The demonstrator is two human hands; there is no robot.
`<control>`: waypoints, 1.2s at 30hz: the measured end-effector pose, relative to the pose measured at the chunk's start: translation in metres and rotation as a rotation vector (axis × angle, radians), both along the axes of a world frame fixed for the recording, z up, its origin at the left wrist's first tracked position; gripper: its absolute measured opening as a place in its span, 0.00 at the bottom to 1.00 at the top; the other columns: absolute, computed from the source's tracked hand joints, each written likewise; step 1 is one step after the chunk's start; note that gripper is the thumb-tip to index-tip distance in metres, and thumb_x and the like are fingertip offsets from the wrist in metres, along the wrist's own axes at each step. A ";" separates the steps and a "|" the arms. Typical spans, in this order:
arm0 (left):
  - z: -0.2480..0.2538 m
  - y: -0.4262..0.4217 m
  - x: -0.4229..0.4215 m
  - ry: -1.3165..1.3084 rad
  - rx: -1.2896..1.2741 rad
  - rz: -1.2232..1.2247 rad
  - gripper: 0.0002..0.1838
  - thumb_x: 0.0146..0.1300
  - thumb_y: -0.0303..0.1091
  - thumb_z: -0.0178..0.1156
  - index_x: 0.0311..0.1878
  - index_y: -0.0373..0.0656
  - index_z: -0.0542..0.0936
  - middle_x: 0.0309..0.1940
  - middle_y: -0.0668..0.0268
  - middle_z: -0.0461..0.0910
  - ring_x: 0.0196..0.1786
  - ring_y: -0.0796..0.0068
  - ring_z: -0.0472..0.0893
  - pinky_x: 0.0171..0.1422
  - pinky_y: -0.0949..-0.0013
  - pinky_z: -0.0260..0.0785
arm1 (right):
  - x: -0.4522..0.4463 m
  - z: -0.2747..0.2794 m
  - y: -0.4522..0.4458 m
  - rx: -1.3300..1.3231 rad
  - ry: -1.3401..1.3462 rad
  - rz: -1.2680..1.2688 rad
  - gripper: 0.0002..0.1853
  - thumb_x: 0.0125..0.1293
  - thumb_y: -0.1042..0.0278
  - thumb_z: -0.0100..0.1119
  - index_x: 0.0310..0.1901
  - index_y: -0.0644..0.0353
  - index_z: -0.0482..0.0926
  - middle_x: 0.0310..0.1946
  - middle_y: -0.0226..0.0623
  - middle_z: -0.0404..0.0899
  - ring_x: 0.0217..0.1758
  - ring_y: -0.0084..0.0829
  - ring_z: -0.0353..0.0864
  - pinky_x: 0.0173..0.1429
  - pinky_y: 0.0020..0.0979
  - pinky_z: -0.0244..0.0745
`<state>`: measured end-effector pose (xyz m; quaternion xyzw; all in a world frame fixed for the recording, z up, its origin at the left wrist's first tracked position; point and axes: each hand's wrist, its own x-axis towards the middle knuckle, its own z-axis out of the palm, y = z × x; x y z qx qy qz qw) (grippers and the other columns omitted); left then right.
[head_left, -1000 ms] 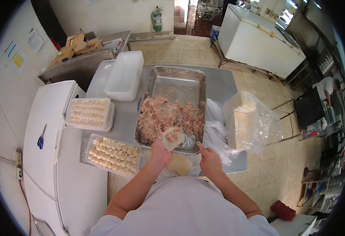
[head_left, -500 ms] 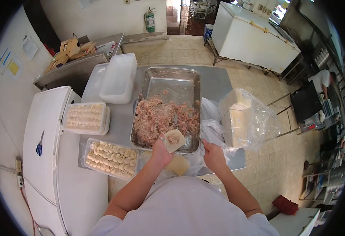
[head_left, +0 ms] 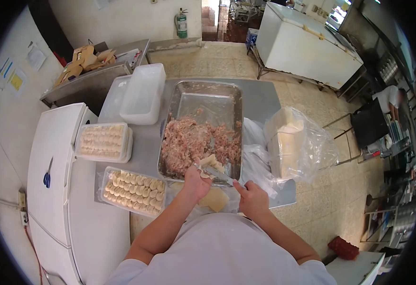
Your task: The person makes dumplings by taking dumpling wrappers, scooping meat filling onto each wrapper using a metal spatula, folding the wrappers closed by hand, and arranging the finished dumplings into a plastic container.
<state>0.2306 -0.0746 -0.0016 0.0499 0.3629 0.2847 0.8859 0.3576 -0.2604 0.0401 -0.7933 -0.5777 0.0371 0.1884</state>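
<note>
The left hand (head_left: 197, 184) is closed on the side of a wrapper (head_left: 212, 160), which sits partly folded above the near edge of the tray (head_left: 207, 102); the right hand (head_left: 254, 199) is curled round the near end of a blade (head_left: 223, 176), its metal lying across the wrapper. The wrapper looks thin, light and limp, likely to tear or turn slippery where damp, so a gentle hold at its edge suits it; the blade seems stiff and is best held at the end away from the metal. Filling (head_left: 184, 142), which looks soft and sticky, lies heaped in the tray's near half. Just nearer than the tray are loose wrappers (head_left: 216, 199); left of it on the worktop (head_left: 260, 95), dumplings (head_left: 134, 190) fill a tub (head_left: 104, 184), and right of it stands a bagged stack (head_left: 286, 142).
</note>
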 end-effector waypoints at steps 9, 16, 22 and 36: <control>-0.005 0.012 0.004 -0.006 0.013 0.052 0.25 0.83 0.50 0.45 0.63 0.36 0.75 0.56 0.56 0.81 0.60 0.57 0.81 0.70 0.52 0.73 | 0.001 0.025 0.002 0.061 0.285 -0.024 0.19 0.66 0.77 0.64 0.57 0.48 0.87 0.31 0.38 0.81 0.32 0.41 0.81 0.36 0.38 0.77; -0.007 0.011 0.009 -0.032 -0.013 0.118 0.25 0.84 0.49 0.43 0.64 0.37 0.74 0.59 0.55 0.81 0.63 0.55 0.81 0.72 0.49 0.73 | 0.011 -0.001 0.000 -0.063 0.750 -0.135 0.21 0.71 0.79 0.58 0.62 0.54 0.85 0.36 0.40 0.86 0.37 0.28 0.81 0.46 0.29 0.77; 0.005 0.005 0.010 0.010 -0.026 0.104 0.25 0.85 0.46 0.36 0.66 0.35 0.71 0.62 0.51 0.79 0.65 0.51 0.79 0.74 0.49 0.71 | 0.021 -0.024 -0.001 0.002 0.934 -0.312 0.20 0.74 0.76 0.53 0.65 0.59 0.82 0.30 0.31 0.82 0.33 0.22 0.77 0.40 0.26 0.74; -0.021 0.002 0.012 -0.054 -0.070 -0.012 0.25 0.84 0.45 0.37 0.66 0.35 0.72 0.62 0.52 0.79 0.65 0.53 0.80 0.75 0.49 0.71 | 0.026 0.008 -0.043 0.016 0.621 -0.224 0.20 0.70 0.77 0.53 0.62 0.61 0.82 0.29 0.49 0.84 0.32 0.40 0.84 0.40 0.38 0.78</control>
